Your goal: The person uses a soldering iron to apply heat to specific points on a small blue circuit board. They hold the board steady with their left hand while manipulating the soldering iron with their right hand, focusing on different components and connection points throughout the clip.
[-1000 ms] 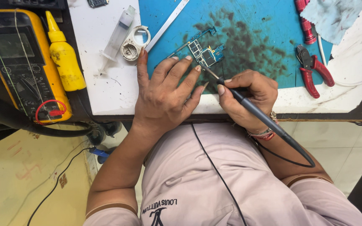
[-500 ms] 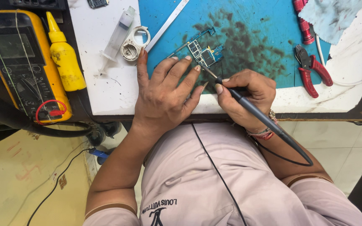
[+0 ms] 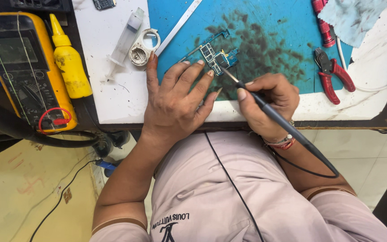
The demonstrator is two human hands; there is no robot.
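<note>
Right hand (image 3: 269,101) is clenched round a dark soldering iron (image 3: 287,127), pen-style grip, w/ the thin metal tip angled up-left and landing right at the lower edge of the small circuit board (image 3: 215,54); can't tell if tip actually touches the board or sits just beside it. Iron's black cable loops off the back end, down past the wrist, which wears a red-and-white thread band. Left hand (image 3: 175,98) lies flat, palm down, fingers spread, gripping nothing; fingertips press on or right next to the board's near edge, index & middle closest to it. Board is a narrow blue-green piece w/ metal shield frames, lying on the blue work mat (image 3: 265,27), which has a big dark smudged patch around and to the right of the board. Mat sits on a white benchtop (image 3: 113,94), scuffed. Left of the left hand: clear syringe (image 3: 124,42) lying slanted, and a small round metal ring part (image 3: 143,47) just beside it. Thin metal strip (image 3: 178,27) runs diagonally across the mat's left edge. Farther left, yellow squeeze bottle (image 3: 68,60) w/ pointed nozzle, then yellow-cased multimeter (image 3: 23,67) w/ red lead coiled at its base. Right of the iron hand: red-handled cutters (image 3: 332,74) on the mat, red tool handle (image 3: 322,22) above them, pale blue cloth (image 3: 352,18) at top right.
</note>
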